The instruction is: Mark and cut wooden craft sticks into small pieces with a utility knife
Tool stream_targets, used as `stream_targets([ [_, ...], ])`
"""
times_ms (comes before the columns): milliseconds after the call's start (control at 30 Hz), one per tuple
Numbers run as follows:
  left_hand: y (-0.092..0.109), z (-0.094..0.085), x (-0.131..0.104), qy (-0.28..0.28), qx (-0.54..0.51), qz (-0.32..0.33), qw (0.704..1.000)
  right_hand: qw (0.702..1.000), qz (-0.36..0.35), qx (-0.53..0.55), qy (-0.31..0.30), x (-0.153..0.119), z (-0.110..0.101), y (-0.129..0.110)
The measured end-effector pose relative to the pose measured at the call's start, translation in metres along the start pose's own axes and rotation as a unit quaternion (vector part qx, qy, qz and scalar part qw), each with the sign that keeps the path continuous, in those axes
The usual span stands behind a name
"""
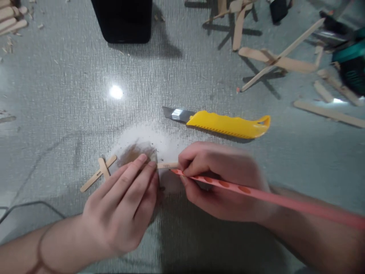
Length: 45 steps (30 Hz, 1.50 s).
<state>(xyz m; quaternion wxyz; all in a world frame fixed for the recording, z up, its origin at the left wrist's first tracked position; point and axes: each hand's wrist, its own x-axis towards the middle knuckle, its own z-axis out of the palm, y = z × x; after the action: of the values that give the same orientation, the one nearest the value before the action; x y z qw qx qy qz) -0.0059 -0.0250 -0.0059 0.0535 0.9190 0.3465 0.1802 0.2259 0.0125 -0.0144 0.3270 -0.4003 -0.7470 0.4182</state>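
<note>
Here, nearest the table's near edge, the left hand (pixel 122 205) is lying palm down with its fingers (pixel 137 173) close together, their tips pressing on a short wooden stick (pixel 167 165). The stick is lying flat on the grey table (pixel 71 114), its long axis running left to right, roughly parallel to that near edge; only its right end is showing beyond the fingertips, the rest being hidden under them.

Just to the right, the right hand (pixel 222 182) is curling tightly round a pink pencil (pixel 256 196) marked with darker spots. The pencil is slanting from the lower right up toward the left, and its tip is sitting right at the stick's exposed right end, so the stick is lying directly between the two hands, touching the left fingers and meeting the pencil point. Both hands are about equally near it.

Left of the left fingers, a small cross of two sticks (pixel 99 173) is lying flat, and a brownish smudge (pixel 134 152) is marking the table just beyond the fingertips.

Farther toward the middle of the table, a yellow utility knife (pixel 225 123) is lying with its blade pointing left, apart from both hands. Toward the far right corner, glued stick frames (pixel 279 61) and loose sticks are lying scattered; a black box (pixel 124 19) is standing at the far edge.
</note>
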Motion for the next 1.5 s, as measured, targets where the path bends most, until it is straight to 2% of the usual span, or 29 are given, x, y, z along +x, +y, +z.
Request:
stream_targets([
  [200,0.004,-0.005,-0.003,0.003,0.111,0.028,0.993,1.0,-0.021,0.008,0.004,0.001,0.001,0.003],
  [467,-0.002,0.004,0.007,-0.027,0.029,0.036,0.999,0.999,-0.033,-0.007,-0.006,0.001,0.0,0.002],
  [667,-0.002,0.008,0.01,-0.021,0.025,0.03,0.999,1.0,0.004,-0.014,0.02,0.0,0.004,0.004],
  [800,-0.001,0.009,0.01,-0.037,0.023,0.02,0.999,0.999,0.04,-0.007,0.012,-0.001,0.004,0.005],
  [1033,-0.001,0.009,0.009,-0.03,0.018,0.021,0.999,0.998,0.054,0.014,0.002,-0.001,0.002,0.004],
  [1167,-0.001,0.008,0.01,-0.046,0.021,0.023,0.998,0.998,0.056,0.019,0.004,-0.002,0.003,0.004],
  [1433,0.001,0.009,0.007,-0.03,0.037,0.02,0.999,0.996,0.052,0.041,0.068,-0.004,0.002,0.005],
  [1500,0.0,0.009,0.007,-0.009,0.031,0.017,0.999,0.995,0.038,0.027,0.083,-0.003,0.002,0.004],
])
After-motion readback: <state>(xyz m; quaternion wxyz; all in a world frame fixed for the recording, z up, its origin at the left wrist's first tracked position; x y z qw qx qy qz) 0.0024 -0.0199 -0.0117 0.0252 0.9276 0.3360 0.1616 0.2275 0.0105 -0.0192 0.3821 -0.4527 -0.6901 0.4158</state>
